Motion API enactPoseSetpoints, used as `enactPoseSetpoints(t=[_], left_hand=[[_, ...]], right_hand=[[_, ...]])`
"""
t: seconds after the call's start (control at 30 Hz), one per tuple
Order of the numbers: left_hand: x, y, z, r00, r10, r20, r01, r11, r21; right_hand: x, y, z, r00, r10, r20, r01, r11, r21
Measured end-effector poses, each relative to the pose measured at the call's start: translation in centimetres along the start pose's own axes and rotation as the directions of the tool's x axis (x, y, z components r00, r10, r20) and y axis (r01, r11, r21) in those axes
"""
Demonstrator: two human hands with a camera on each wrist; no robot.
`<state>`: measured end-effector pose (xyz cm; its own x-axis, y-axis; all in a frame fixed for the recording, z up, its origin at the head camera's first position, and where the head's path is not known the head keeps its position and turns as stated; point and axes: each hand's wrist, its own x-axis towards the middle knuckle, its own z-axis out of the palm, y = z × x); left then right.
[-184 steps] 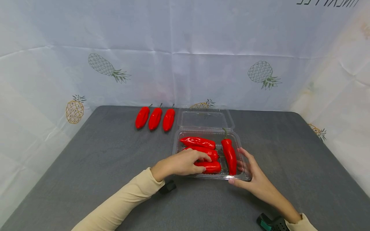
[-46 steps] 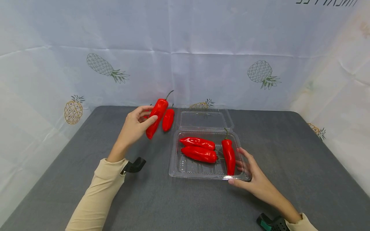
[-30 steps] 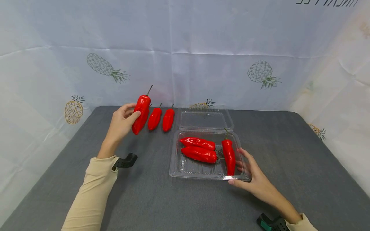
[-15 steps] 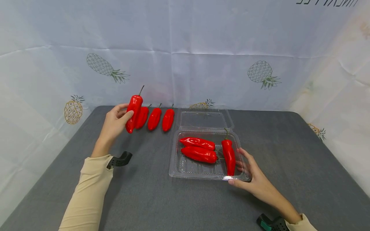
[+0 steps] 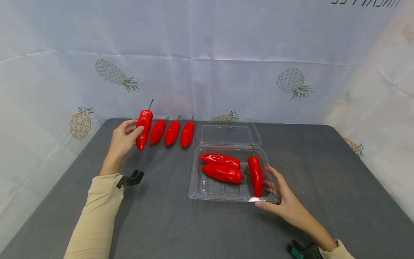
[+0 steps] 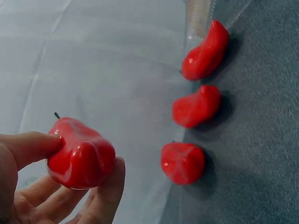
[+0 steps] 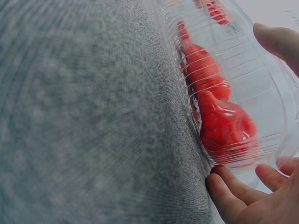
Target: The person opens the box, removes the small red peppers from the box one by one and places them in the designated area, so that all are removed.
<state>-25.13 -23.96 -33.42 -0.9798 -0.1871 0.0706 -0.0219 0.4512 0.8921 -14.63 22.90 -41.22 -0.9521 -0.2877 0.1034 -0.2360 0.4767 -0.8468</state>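
While the left hand (image 5: 120, 143) pinched a red chili pepper (image 5: 144, 126) beside three others (image 5: 172, 133), the right hand (image 5: 288, 199) gripped a plastic clamshell (image 5: 210, 195)

Left of centre, three long red peppers (image 5: 172, 133) lie on the grey cloth-covered table (image 5: 194, 230), right of a fourth pepper (image 5: 145, 124) in the left hand (image 5: 121, 139). Three more peppers (image 5: 222, 173) sit inside the clear rectangular plastic container (image 5: 223, 197), lower centre; its clear lid (image 5: 229, 133) seemingly lies flat behind.
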Motion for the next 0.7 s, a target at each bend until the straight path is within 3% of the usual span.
enactPoseSetpoints(t=[0.37,0.7], left_hand=[[0.6,-1.3,-0.3,0.999,-0.044,-0.021,0.044,0.999,-0.017],[1.4,-2.6,-0.6,0.998,-0.065,-0.012,0.065,0.996,0.056]], right_hand=[[0.0,0.0,0.0,1.0,-0.009,-0.002,0.009,1.0,-0.001],[0.1,0.0,-0.1,1.0,-0.006,0.007,0.006,1.0,0.016]])
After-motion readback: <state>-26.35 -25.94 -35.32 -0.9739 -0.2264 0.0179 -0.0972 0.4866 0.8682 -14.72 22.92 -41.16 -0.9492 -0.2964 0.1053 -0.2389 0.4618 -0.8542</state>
